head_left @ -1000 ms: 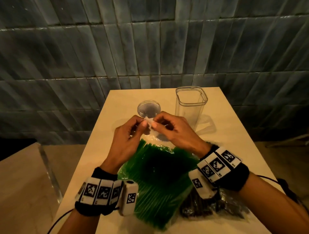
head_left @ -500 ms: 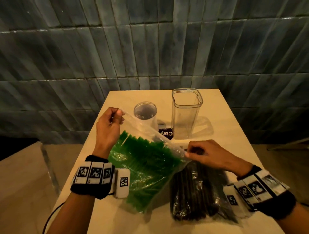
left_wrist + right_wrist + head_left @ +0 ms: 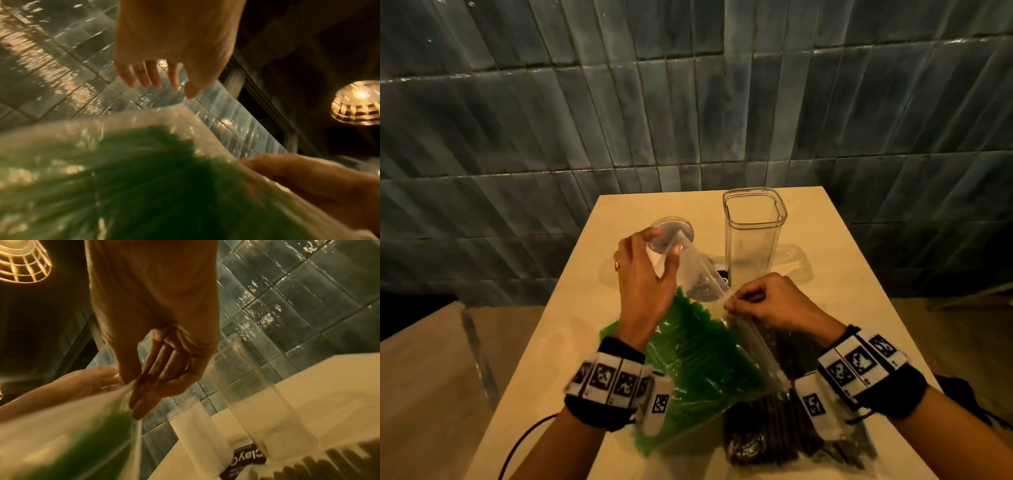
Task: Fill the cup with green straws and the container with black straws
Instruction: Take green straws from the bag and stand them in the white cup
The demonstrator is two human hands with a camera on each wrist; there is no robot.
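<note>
A clear bag of green straws (image 3: 695, 359) lies on the table with its mouth toward the cup. My right hand (image 3: 736, 303) pinches the bag's right lip between thumb and fingers (image 3: 131, 386). My left hand (image 3: 650, 260) reaches over the bag's mouth with straight fingers (image 3: 152, 78) against the loose upper plastic, partly hiding the clear cup (image 3: 674, 229). The tall clear container (image 3: 753, 236) stands empty to the right of the cup (image 3: 197, 426). A bag of black straws (image 3: 791, 428) lies under my right wrist. The green straws (image 3: 144, 178) stay inside their bag.
A small black label card (image 3: 723, 278) lies between cup and container (image 3: 257, 394). The table (image 3: 585, 308) is narrow, backed by a tiled wall, with its left edge near my left arm. A cable (image 3: 524, 442) hangs off the front left.
The bag's mouth was pulled apart. My left hand has since let go of the left corner and moved right, in front of the cup. The right hand keeps its pinch and has lifted slightly.
</note>
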